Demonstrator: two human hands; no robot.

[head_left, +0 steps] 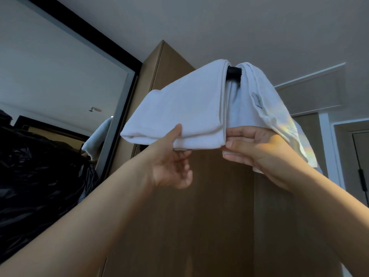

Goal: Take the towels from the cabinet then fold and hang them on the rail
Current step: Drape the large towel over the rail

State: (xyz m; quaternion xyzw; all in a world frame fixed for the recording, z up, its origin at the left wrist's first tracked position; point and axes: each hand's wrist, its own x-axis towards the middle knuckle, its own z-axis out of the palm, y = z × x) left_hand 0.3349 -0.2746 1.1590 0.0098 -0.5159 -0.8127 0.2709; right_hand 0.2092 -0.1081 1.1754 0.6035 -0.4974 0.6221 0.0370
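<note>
Two white towels hang folded over a black rail high above me. The left towel drapes toward the left, and my left hand pinches its lower edge, thumb on the front and fingers underneath. The right towel carries a small label and a patch of coloured light. My right hand grips the right towel's lower edge, fingers curled round the cloth. Most of the rail is hidden beneath the towels.
A tall wooden cabinet stands right behind the rail. To the left is a black-framed mirror, and black plastic bags are heaped below it. A door and white frame are at the right.
</note>
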